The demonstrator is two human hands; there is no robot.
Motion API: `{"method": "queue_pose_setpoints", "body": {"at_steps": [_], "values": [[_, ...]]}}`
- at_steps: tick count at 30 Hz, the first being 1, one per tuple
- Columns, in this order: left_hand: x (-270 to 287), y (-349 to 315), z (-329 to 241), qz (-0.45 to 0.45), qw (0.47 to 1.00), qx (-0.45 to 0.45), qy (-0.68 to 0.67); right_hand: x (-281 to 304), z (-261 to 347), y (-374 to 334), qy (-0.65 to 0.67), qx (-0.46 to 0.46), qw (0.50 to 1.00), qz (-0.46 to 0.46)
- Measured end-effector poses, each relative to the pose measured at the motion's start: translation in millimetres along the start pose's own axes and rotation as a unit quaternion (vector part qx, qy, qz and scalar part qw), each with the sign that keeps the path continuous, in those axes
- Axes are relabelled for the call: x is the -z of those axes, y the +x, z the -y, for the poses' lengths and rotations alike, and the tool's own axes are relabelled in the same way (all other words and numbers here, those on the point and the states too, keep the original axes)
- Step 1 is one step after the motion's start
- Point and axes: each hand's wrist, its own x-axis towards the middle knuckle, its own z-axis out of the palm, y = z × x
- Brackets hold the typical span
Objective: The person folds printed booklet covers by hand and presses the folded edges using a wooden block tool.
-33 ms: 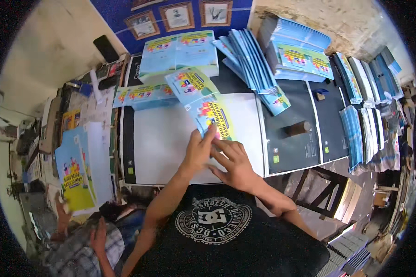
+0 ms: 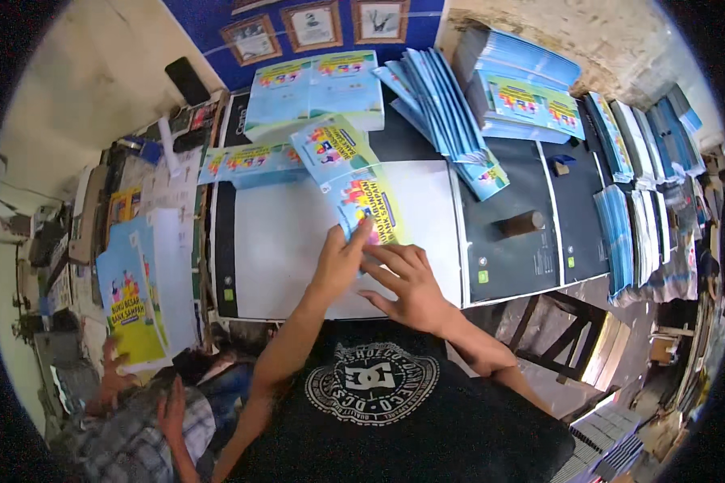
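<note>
A printed booklet cover (image 2: pixel 358 193), blue and yellow with cartoon figures, slants over a white board (image 2: pixel 278 266) on the table. Its far end reaches a low pile of similar covers (image 2: pixel 254 163). My left hand (image 2: pixel 338 262) grips the cover's near end, the thumb lying on top. Close by on the right, my right hand (image 2: pixel 415 286) hovers at the cover's near corner with its fingers apart. Whether its fingertips touch the paper I cannot tell.
Behind stand two side-by-side cover stacks (image 2: pixel 342 92), fanned folded booklets (image 2: pixel 439 105) and a taller stack (image 2: pixel 532 109). A dark cylinder (image 2: pixel 522 224) stands at the right; more bundles (image 2: pixel 614 237) line that edge. A co-worker's hands (image 2: pixel 173 410) show at lower left beside larger covers (image 2: pixel 129 294).
The picture has shifted very slightly. My right hand's fingers have edged a little to the left, while the left hand keeps its grip on the cover.
</note>
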Motion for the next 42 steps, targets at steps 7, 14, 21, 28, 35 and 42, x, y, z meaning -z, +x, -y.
{"method": "queue_pose_setpoints", "body": {"at_steps": [7, 14, 21, 28, 35, 42], "values": [[61.7, -52.8, -44.4, 0.185, 0.881, -0.079, 0.428, 47.5, -5.5, 30.1, -0.09, 0.012, 0.996, -0.019], [72.4, -68.1, -75.1, 0.196, 0.805, -0.101, 0.55, 53.2, 7.9, 53.6, -0.104, 0.079, 0.987, 0.09], [105.6, -47.6, -72.3, 0.036, 0.956, -0.133, 0.26, 42.2, -25.3, 31.9, 0.186, -0.128, 0.969, 0.099], [105.3, -35.8, -49.4, -0.004, 0.983, -0.155, 0.1, 34.4, -33.3, 20.3, 0.247, -0.19, 0.95, 0.03], [95.0, -38.6, -39.1, -0.045, 0.989, -0.135, 0.028, 28.8, -43.3, 20.1, 0.331, -0.272, 0.902, -0.046], [32.2, -28.8, 5.6, -0.024, 0.987, -0.152, -0.047, -4.6, -50.8, 19.1, 0.344, -0.268, 0.873, -0.218]]}}
